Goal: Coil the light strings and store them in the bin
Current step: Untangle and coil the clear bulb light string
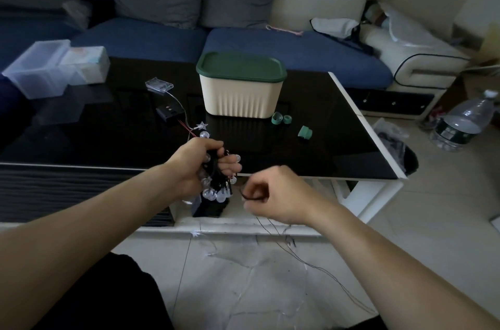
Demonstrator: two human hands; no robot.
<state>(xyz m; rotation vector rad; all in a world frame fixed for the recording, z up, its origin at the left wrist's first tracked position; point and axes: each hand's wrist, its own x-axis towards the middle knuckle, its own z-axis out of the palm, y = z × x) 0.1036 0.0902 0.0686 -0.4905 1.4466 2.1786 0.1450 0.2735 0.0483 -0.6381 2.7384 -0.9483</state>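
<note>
A blue sofa (151, 40) ran behind the glossy black counter (338, 140), whose far side carried a cream bin (240, 97) closed under a green lid (240, 67). A clear plastic box (38, 70) stood at the counter's left corner, and a water bottle (465, 121) stood on the floor to the right. At the near edge, the left hand (194, 164) had its grip clenched around a coiled light string (216, 183) with round clear bulbs. Beside it, the right hand (278, 191) pinched the string's thin dark wire (297, 254), which trailed down across the floor. Small green tape rolls (281, 118) lay just right of the bin.
</note>
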